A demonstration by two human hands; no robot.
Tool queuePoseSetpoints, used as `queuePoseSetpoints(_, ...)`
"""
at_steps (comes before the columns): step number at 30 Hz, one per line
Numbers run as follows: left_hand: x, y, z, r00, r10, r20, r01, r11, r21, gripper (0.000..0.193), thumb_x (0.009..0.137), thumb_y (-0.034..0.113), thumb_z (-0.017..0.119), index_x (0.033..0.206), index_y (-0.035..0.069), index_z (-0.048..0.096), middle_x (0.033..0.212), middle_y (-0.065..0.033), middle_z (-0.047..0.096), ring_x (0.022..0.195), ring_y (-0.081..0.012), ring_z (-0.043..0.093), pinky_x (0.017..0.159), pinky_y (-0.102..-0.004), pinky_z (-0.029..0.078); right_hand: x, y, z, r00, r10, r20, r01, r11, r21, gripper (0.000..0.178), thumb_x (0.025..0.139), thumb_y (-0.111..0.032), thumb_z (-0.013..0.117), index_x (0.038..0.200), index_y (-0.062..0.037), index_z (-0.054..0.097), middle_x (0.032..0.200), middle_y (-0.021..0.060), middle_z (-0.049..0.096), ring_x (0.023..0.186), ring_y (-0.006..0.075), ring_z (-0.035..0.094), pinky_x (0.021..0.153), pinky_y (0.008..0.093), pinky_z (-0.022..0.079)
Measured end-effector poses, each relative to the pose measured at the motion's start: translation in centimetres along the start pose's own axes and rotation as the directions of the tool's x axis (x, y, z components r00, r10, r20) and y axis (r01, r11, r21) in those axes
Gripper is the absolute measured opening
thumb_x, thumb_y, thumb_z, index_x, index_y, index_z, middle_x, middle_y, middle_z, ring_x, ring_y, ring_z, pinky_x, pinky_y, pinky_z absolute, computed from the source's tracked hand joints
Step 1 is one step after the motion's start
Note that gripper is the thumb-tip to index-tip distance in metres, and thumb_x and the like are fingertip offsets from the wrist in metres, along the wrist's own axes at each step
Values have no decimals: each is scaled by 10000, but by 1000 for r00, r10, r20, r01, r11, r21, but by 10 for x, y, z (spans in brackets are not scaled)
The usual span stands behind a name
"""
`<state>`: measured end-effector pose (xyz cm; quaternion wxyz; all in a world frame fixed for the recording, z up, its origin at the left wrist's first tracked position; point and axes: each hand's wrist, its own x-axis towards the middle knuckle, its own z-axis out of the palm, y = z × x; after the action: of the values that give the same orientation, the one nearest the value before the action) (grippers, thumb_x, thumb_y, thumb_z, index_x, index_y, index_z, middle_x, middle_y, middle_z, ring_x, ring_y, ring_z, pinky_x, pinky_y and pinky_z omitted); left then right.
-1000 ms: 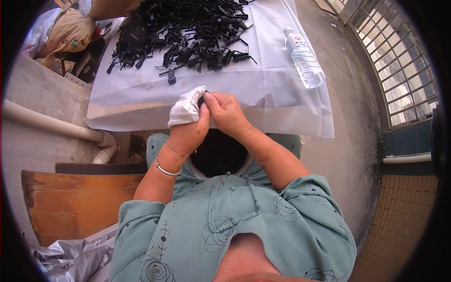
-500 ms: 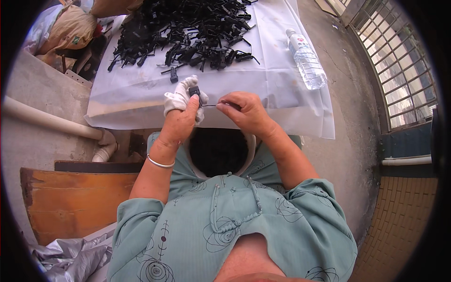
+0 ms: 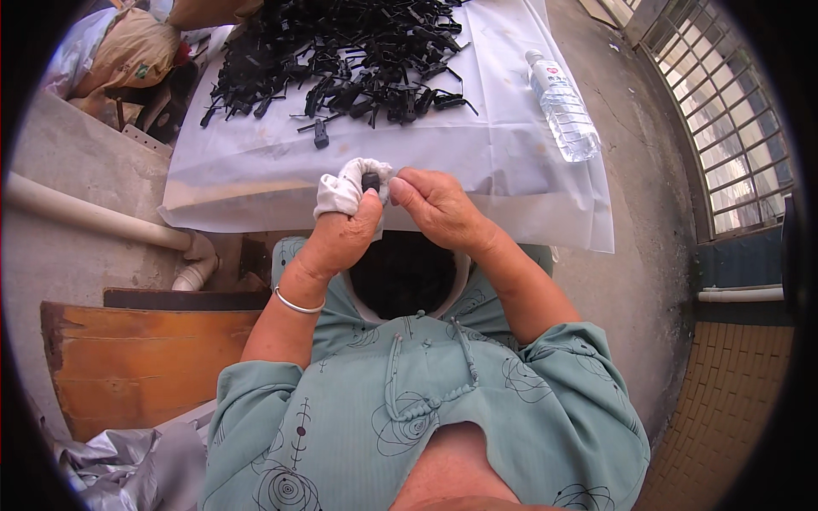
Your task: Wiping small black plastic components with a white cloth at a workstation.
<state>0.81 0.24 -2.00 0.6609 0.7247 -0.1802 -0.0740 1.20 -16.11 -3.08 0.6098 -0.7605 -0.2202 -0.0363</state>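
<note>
Wrapped in a white cloth glove (image 3: 339, 194) that leaves the thumb bare, my left hand (image 3: 345, 232) is closed around a small black plastic part (image 3: 370, 181). Only the part's end shows between thumb and fingers. My right hand (image 3: 441, 209) is closed in a pinch right beside it, touching or nearly touching the glove. What sits between its fingertips is hidden. Beyond my hands, one similar black piece (image 3: 320, 134) lies at the near edge of a large heap of black parts (image 3: 341, 64) with thin arms.
White sheeting (image 3: 256, 170) covers the table. A clear water bottle (image 3: 567, 115) lies on its right side. Between my knees stands a pale bucket (image 3: 465, 274) with dark contents. Left are a pipe (image 3: 94, 217), a wooden board (image 3: 153, 362) and sacks (image 3: 136, 55); a barred window (image 3: 724, 119) is right.
My hands have come together: the right fingers moved left to the black part, and the left hand shifted slightly right. The thin black arm that stuck out between them no longer shows.
</note>
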Motion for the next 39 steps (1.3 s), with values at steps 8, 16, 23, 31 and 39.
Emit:
queuePoseSetpoints(8,0,0,10,966,250,-68,-198,883,426,227,793,72,419,995,-19,469,809,-192,543,730,-294,530,687,-340,437,-3,8,19,990,141,3,-141,987,77,263,914,-184,472,759,12,553,619,2,505,604,71,425,559,253,395)
queuePoseSetpoints(16,2,11,-18,997,-4,73,-41,796,604,432,846,274,518,1126,-52,480,983,-238,575,927,-371,556,828,-382,434,-14,19,-19,965,209,158,-222,972,73,310,921,-209,470,693,-10,536,601,-16,467,620,64,413,574,238,381)
queuePoseSetpoints(23,76,-34,-69,942,3,-335,309,377,873,401,802,316,577,975,-45,556,935,-239,584,916,-363,566,806,-408,450,-3,14,-9,994,105,18,-99,974,-203,298,879,-210,505,674,7,517,574,141,498,511,261,437,532,351,401)
queuePoseSetpoints(31,26,-13,-38,922,359,-147,-32,448,893,206,793,125,540,965,11,553,858,-202,582,802,-358,570,726,-395,468,1,5,-2,991,-7,-132,-33,953,-300,154,814,-149,604,771,-9,556,602,125,523,517,240,491,511,317,409)
queuePoseSetpoints(39,1,12,-8,944,256,-207,-221,959,176,331,789,32,646,1061,8,459,931,-58,550,758,-107,539,677,-225,452,-2,1,10,963,251,-100,-236,962,140,217,820,-188,622,715,-11,556,537,36,458,487,101,439,471,262,377)
